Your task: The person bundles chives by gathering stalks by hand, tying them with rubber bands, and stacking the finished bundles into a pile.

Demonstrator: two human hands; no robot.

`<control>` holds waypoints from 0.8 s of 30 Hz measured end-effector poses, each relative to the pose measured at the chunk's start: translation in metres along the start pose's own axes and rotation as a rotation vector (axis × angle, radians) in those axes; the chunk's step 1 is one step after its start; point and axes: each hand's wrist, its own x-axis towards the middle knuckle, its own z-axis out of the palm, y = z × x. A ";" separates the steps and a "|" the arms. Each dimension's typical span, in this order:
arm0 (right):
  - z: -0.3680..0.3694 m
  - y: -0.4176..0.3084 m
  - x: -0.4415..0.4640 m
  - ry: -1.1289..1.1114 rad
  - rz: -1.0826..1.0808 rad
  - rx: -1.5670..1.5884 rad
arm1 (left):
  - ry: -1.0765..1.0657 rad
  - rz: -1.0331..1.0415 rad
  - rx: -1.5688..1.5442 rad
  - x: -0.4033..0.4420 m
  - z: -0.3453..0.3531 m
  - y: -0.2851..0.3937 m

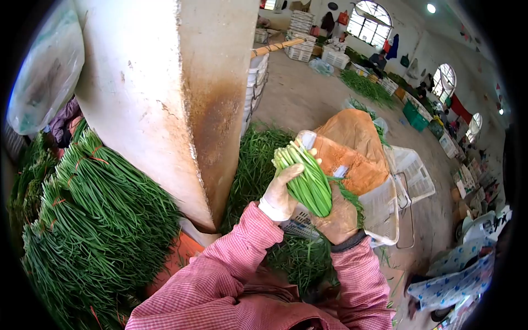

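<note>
A bundle of green stalks (309, 179) with pale ends pointing up and away is held in front of me. My left hand (281, 193), in a whitish glove, is wrapped round the bundle from its left side. My right hand (338, 214), in a brown stained glove, lies against the lower right of the bundle; its fingers are mostly hidden, so its grip cannot be made out. Some loose green leaves (352, 202) show beside the right hand. Beyond the bundle is a white crate (386, 212) with brown cloth (352, 137) over part of it.
Tied green bundles (104, 214) are piled at the left beside a stained pillar (148, 93). Loose greens (256, 159) lie on the floor. A person in patterned blue clothing (456, 275) is at the lower right. Stacked crates (301, 33) and other people are farther back.
</note>
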 end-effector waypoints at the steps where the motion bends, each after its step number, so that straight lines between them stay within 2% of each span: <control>1: -0.006 -0.016 0.013 -0.100 0.074 -0.020 | 0.011 -0.005 -0.035 -0.001 -0.005 0.007; 2: 0.000 -0.027 0.031 -0.100 0.047 -0.022 | -0.035 0.015 0.040 -0.004 -0.021 0.009; 4: 0.018 -0.049 0.070 -0.244 -0.005 -0.126 | 0.100 0.079 0.054 -0.008 -0.055 0.014; 5: 0.035 -0.056 0.091 -0.278 -0.059 -0.149 | 0.099 0.104 0.062 -0.001 -0.069 0.025; 7: 0.068 -0.072 0.122 -0.356 -0.122 -0.253 | 0.090 0.094 -0.197 0.004 -0.089 0.047; 8: 0.076 -0.068 0.125 -0.353 -0.128 -0.250 | 0.088 0.098 -0.192 0.000 -0.092 0.052; 10: 0.081 -0.050 0.121 -0.382 -0.087 0.042 | 0.001 0.027 0.156 -0.009 -0.096 0.047; 11: 0.078 -0.046 0.112 -0.313 0.017 0.312 | 0.034 -0.025 0.327 -0.015 -0.086 0.040; 12: 0.076 -0.043 0.100 -0.225 0.130 0.583 | 0.085 -0.160 0.639 -0.020 -0.094 0.028; 14: 0.081 -0.023 0.080 -0.063 0.191 1.055 | 0.094 -0.163 0.652 -0.028 -0.090 0.001; 15: 0.073 -0.019 0.069 -0.004 0.226 1.072 | 0.076 -0.212 0.691 -0.029 -0.086 -0.003; 16: 0.066 -0.016 0.058 0.041 0.260 1.059 | 0.030 -0.128 0.804 -0.027 -0.092 -0.013; 18: 0.051 -0.007 0.037 0.137 0.500 1.445 | -0.007 -0.555 0.748 -0.030 -0.059 0.004; 20: 0.034 0.009 0.029 0.323 0.460 1.435 | -0.106 -0.785 0.694 -0.038 -0.056 0.010; 21: 0.022 0.020 0.028 0.397 0.527 1.488 | -0.135 -0.919 0.737 -0.044 -0.052 0.016; 22: 0.010 0.033 0.027 0.467 0.591 1.545 | -0.188 -0.974 0.806 -0.052 -0.054 0.018; 23: 0.009 0.046 0.023 0.518 0.461 1.541 | -0.191 -1.007 0.818 -0.062 -0.052 0.019; 24: 0.010 0.063 0.018 0.438 0.492 1.397 | -0.188 -1.044 0.835 -0.071 -0.048 0.023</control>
